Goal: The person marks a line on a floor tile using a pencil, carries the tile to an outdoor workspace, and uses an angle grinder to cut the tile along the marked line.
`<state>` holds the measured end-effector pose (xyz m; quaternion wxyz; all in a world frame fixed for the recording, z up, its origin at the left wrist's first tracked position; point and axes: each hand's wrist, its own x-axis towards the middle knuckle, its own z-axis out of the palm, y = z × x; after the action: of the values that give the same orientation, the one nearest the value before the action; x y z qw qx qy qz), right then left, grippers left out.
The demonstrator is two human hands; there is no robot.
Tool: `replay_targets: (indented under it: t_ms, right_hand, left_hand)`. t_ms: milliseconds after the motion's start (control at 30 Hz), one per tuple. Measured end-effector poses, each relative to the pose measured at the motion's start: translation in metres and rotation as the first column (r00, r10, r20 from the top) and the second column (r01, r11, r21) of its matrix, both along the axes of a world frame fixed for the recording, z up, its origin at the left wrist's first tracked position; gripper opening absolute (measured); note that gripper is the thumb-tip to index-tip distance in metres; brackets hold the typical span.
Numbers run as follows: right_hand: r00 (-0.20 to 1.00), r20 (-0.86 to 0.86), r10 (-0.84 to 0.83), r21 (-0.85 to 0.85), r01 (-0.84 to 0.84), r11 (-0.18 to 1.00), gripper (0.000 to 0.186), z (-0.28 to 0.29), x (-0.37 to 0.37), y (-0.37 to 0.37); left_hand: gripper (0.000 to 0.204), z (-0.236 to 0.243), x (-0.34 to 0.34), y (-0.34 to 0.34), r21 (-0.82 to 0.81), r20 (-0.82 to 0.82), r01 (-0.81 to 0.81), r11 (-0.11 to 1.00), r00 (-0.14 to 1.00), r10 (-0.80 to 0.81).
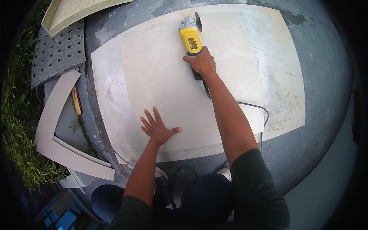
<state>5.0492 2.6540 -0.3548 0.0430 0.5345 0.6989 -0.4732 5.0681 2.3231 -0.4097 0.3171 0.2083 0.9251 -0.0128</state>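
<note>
Right hand [201,61] gripping yellow-and-grey angle grinder [190,38]; empty left hand [158,132] splaying on pale rectangular sheet [165,92]; best keeping black cord [253,104] off round disc [198,22].

- Floor [326,88]: grey, mottled with paler worn patches; acts as base surface.
- Lower sheet [284,73]: large, pale, stained at the right; lies flat on the floor.
- Upper sheet [161,84]: smaller, pale beige — laid within the outline of the lower sheet, its near right corner visible.
- Cable [253,104]: black; loops across the right side of both sheets.
- Shoes [226,173]: stand on the floor — just beyond the lower sheet's near edge.
</note>
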Motion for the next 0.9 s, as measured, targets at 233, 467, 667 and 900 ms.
replay_targets:
  t_ms: [233, 467, 667, 900]
  right_hand:
    - [1.000, 0.003, -0.006, 0.014, 0.006, 1.000, 0.082, -0.003, 0.011, -0.008]
    - [1.000, 0.009, -0.009, -0.002, 0.009, 1.000, 0.083, 0.000, 0.027, -0.018]
    - [1.000, 0.008, -0.012, -0.022, 0.012, 1.000, 0.081, 0.001, 0.038, -0.026]
    - [1.000, 0.003, -0.017, 0.010, 0.017, 1.000, 0.080, 0.000, 0.049, -0.036]
  left_hand:
    - [0.159, 0.002, 0.000, 0.001, -0.005, -0.009, -0.003, 1.000, 1.000, 0.003]
    - [0.159, 0.002, 0.001, 0.001, 0.010, -0.005, -0.007, 1.000, 1.000, 0.007]
    - [0.159, 0.001, 0.001, 0.001, 0.002, -0.054, 0.011, 1.000, 0.998, -0.011]
    - [0.159, 0.013, 0.000, 0.008, -0.017, 0.049, -0.047, 0.999, 0.998, 0.048]
